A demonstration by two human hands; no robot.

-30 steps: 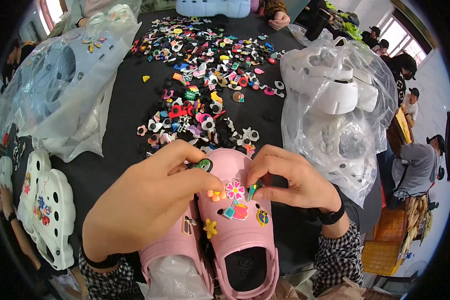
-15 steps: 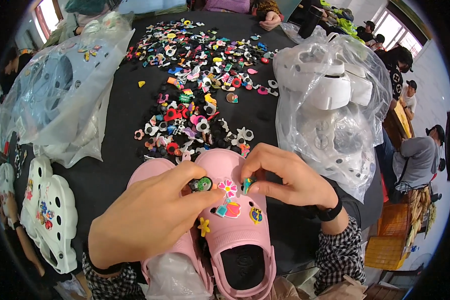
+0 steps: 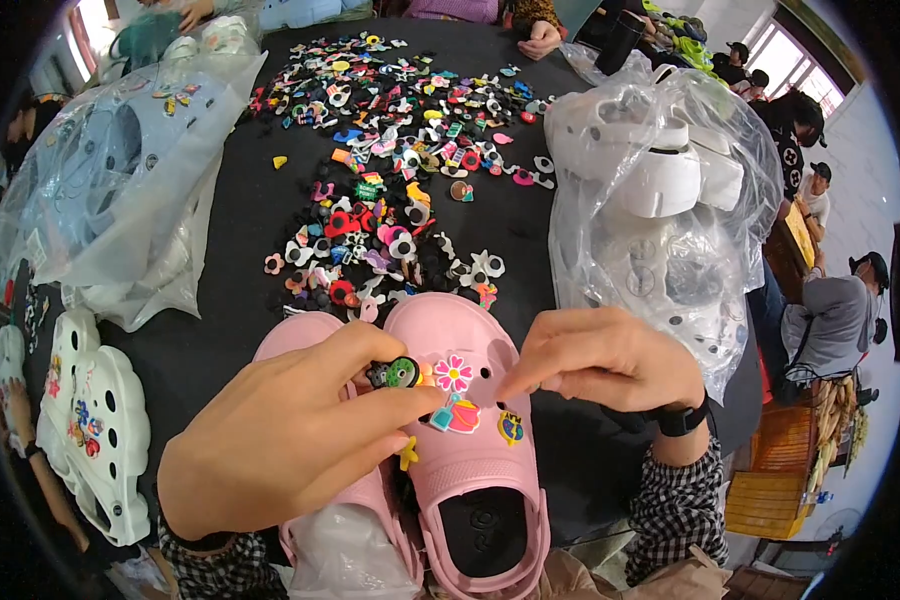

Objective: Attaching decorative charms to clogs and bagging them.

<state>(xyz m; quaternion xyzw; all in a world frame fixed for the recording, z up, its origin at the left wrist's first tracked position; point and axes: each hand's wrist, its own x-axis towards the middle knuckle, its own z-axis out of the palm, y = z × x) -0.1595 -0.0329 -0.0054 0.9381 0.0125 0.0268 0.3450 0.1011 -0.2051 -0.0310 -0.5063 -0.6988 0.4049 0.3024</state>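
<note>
Between the thumb and fingers of my left hand (image 3: pixel 280 435) is a round green-and-black shoe charm (image 3: pixel 402 373), held over the pink clog (image 3: pixel 455 330). My right hand (image 3: pixel 610 362) is closed, fingertips together above the clog's right side; whatever they hold is hidden. The clog's upper carries a pink-and-white flower charm (image 3: pixel 454 374), a teal-and-pink charm (image 3: pixel 460 415), a round blue-and-yellow charm (image 3: pixel 510 428) and a yellow flower charm (image 3: pixel 408 454). A bare dark hole shows right of the pink flower. The other pink clog (image 3: pixel 295 335) lies partly under my left hand.
Loose charms (image 3: pixel 370 240) are heaped over the black tabletop (image 3: pixel 240 250) beyond the clogs. Bagged white clogs (image 3: pixel 660 190) stand on the right, bagged light blue clogs (image 3: pixel 120 180) on the left. A decorated white clog (image 3: pixel 95 430) lies nearer left. Another person's hand (image 3: pixel 540 40) rests at the far edge.
My right hand has moved right and slightly down from the hole beside the pink flower. The teal charm at its fingertips no longer shows. My left hand still holds the green-and-black charm.
</note>
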